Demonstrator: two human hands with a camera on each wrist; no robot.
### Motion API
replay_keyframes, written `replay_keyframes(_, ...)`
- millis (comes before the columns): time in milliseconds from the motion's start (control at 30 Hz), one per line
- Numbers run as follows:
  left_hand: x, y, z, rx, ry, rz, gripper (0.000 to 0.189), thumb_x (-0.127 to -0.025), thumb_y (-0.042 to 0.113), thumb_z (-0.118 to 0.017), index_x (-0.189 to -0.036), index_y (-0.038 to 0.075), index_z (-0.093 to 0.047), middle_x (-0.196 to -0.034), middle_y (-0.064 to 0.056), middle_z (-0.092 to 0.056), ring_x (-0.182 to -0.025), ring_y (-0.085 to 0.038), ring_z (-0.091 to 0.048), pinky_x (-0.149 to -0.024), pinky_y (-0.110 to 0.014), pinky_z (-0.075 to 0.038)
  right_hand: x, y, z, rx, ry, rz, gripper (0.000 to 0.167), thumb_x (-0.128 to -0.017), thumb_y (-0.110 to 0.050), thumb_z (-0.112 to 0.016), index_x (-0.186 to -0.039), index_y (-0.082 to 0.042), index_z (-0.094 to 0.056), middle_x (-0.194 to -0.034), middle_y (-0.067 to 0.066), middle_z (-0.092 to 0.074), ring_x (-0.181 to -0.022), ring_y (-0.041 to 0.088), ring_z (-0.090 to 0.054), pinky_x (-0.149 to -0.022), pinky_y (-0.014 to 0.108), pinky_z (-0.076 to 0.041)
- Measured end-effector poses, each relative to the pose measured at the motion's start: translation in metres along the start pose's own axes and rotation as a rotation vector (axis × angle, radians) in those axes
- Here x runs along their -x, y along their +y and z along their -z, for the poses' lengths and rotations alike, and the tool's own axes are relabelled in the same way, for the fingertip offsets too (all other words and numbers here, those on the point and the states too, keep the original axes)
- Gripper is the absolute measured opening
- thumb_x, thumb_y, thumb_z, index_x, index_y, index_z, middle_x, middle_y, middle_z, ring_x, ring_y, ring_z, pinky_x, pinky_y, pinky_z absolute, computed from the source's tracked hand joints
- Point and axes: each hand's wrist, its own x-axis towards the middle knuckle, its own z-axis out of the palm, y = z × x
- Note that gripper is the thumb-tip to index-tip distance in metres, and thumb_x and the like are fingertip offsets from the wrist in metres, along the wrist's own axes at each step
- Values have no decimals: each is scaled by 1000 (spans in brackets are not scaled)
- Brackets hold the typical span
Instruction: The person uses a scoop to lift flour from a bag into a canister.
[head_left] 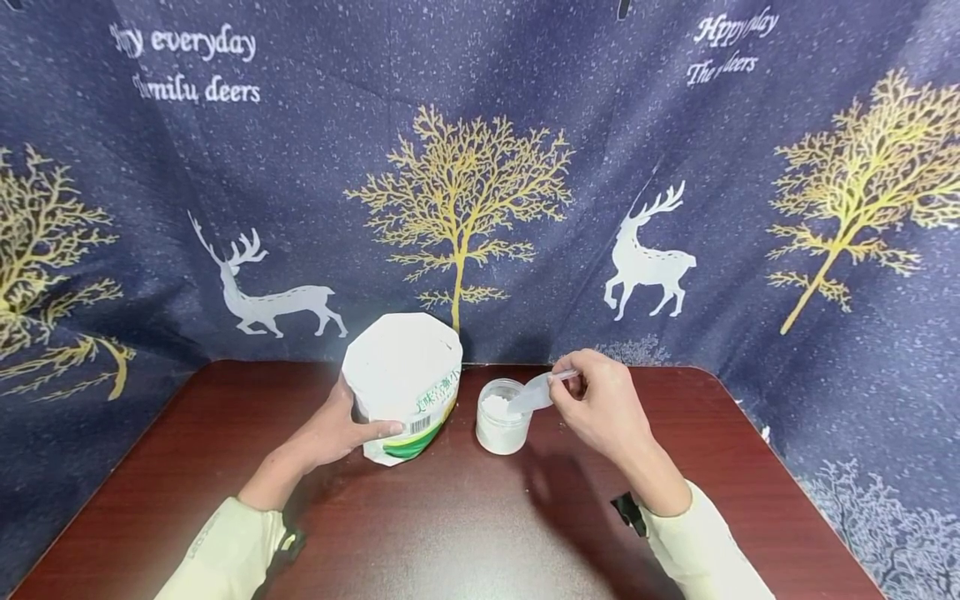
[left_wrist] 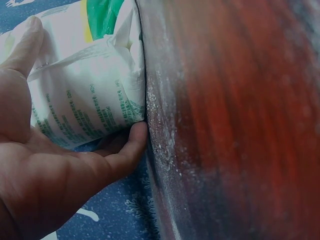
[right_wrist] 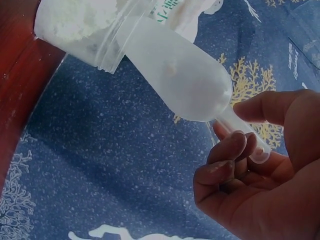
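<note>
A white bag point(head_left: 405, 367) with green print stands on the table. My left hand point(head_left: 339, 429) grips its left side, the thumb across the front; the left wrist view shows a finger by the bag's bottom edge. To the right of the bag sits a clear round jar point(head_left: 502, 437), with white powder point(head_left: 497, 407) inside. Between thumb and fingers my right hand point(head_left: 600, 404) pinches the handle of a translucent plastic scoop point(right_wrist: 175, 70). The scoop's tip dips in over the jar's rim, tilted down to the left.
A dark red-brown wooden table point(head_left: 450, 533) carries bag and jar. Specks of white powder point(left_wrist: 165, 130) lie near the table edge in the left wrist view. Behind hangs a blue cloth point(head_left: 300, 167) printed with gold trees and white deer.
</note>
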Motion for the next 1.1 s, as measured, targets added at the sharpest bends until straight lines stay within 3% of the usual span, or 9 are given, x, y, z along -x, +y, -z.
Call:
replay_keyframes(433, 0, 0, 0, 12, -7, 14, 127, -80, 32, -96, -166, 22, -3, -160, -16, -32, -151, -38, -32, -124, -69, -16, 0, 0, 1, 15, 48, 16, 4, -87, -10, -72, -87, -12, -75, -71, -6, -56, -63, 12, -51, -58, 29, -42)
replay_keyframes(700, 1, 2, 0, -4, 4, 6, 126, -81, 32, -95, -166, 21, -3, -159, -17, -33, -151, -38, -33, -124, -68, -17, -1, -3, 7, -28, 115, 52, 1, -88, -9, -75, -89, -10, -75, -71, -6, -54, -60, 11, -50, -56, 24, -40)
replay_keyframes(867, 2, 3, 1, -18, 1, 17, 127, -81, 34, -95, -167, 21, -1, -160, -18, -31, -151, -39, -31, -123, -69, -17, -3, -5, 10, -50, 139, 67, 8, -88, -4, -76, -88, -12, -75, -71, -6, -54, -61, 10, -50, -57, 20, -39)
replay_keyframes(1100, 0, 3, 0, -12, 1, 11, 126, -81, 33, -95, -166, 20, -3, -159, -18, -32, -151, -38, -32, -124, -68, -17, -6, -11, 13, -68, 154, 67, 2, -92, -9, -74, -91, -9, -76, -71, -7, -54, -60, 10, -51, -57, 19, -40)
